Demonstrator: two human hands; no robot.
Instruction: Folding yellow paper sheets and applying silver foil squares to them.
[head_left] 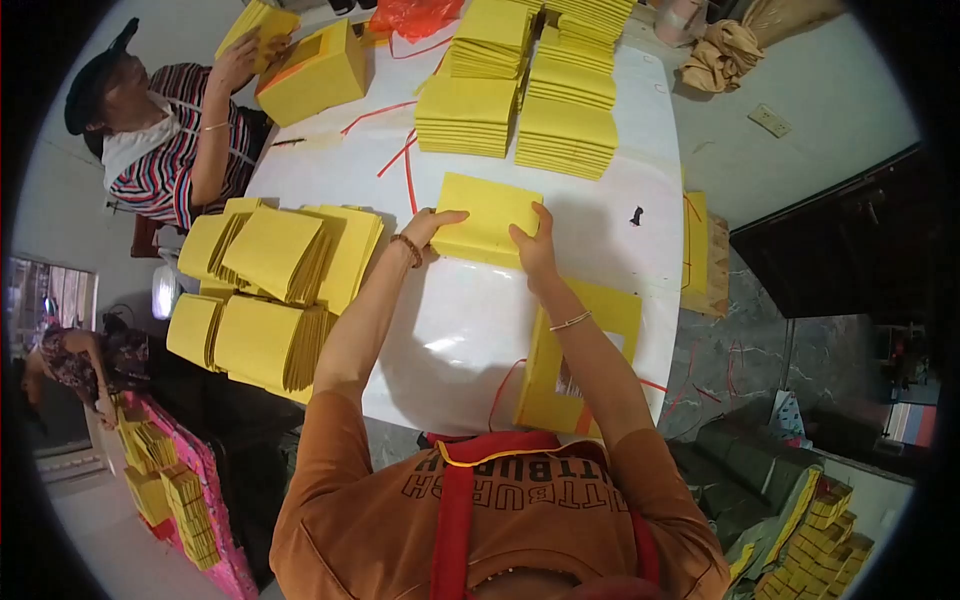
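Over the middle of the white table, a flat stack of yellow paper (484,215) is gripped between my two hands. My left hand (437,226) closes on its left edge, the thumb lying on top. Around the near right corner wraps my right hand (536,243), its thumb also on the upper face. The undersides of the fingers are hidden beneath the paper. Close to my right forearm lies a larger yellow packet (546,372) with a whitish patch, partly covered by that arm.
Tall yellow paper stacks (566,135) stand at the far side of the white table (640,235). Fanned yellow bundles (272,335) crowd the left edge. Red strips (409,175) lie between. A co-worker (165,150) at far left handles yellow paper beside a yellow block (318,80).
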